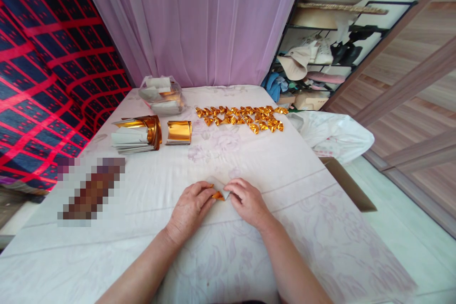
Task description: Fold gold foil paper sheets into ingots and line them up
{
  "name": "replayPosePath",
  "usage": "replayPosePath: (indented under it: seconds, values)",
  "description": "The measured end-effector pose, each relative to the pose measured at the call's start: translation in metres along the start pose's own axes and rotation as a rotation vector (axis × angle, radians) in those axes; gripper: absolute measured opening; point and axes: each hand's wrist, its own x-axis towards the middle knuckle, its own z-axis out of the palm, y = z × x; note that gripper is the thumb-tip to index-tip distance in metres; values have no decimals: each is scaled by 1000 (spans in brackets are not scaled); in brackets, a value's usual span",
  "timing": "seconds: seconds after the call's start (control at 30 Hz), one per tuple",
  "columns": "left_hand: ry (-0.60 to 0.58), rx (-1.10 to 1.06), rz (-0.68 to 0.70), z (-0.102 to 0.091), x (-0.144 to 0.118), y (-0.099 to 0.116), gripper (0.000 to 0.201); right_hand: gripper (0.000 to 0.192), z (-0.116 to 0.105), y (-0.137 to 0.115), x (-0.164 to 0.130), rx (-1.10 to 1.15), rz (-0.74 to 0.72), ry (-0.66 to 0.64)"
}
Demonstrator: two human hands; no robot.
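Observation:
Between both hands, low over the table, is a sheet of gold foil paper (221, 190) with its pale grey back mostly showing and gold at the folded edges. My left hand (192, 202) is closed on its left side, fingers pressed over the gold fold. My right hand (248, 201) pinches the right corner between thumb and fingers. Beyond them, folded gold paper pieces (244, 116) lie in rough rows. A small stack of gold sheets (179, 132) sits to the left of those, beside a larger fanned stack (137, 134).
A clear plastic bag (162, 95) holding more sheets stands at the table's back left. The table (285, 247) has a floral cloth. A blurred-out patch (92, 192) covers something at the left. Right of the table are a white plastic bag (338, 135) and a shelf rack (320, 64).

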Motion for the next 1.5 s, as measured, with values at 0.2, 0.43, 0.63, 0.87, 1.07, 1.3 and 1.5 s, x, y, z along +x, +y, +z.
replayPosePath:
  seconds: [0.2, 0.43, 0.63, 0.87, 1.07, 1.3, 1.5]
  values:
    - [43, -8, 20, 0, 5, -8, 22, 24, -3, -8, 0, -55, -58, 6]
    - [30, 44, 9, 2, 7, -15, 22, 25, 5, -20, 2, -147, -130, -31]
    - [18, 107, 77, 3, 7, -18, 23, 43, 8, -13, 1, -117, -92, 59]
    - [-87, 220, 50, 0, 8, -12, 27, 49, 10, -7, 8, -167, -66, 91]
    - [-81, 289, 67, -1, 9, -8, 28, 32, 13, -3, 13, -235, -81, 110]
    - [-66, 309, 45, -3, 8, -2, 25, 17, 14, -17, 4, -348, -179, 146]
    - [-53, 354, 60, 0, 6, -2, 24, 15, 12, -26, 1, -335, -168, 130]
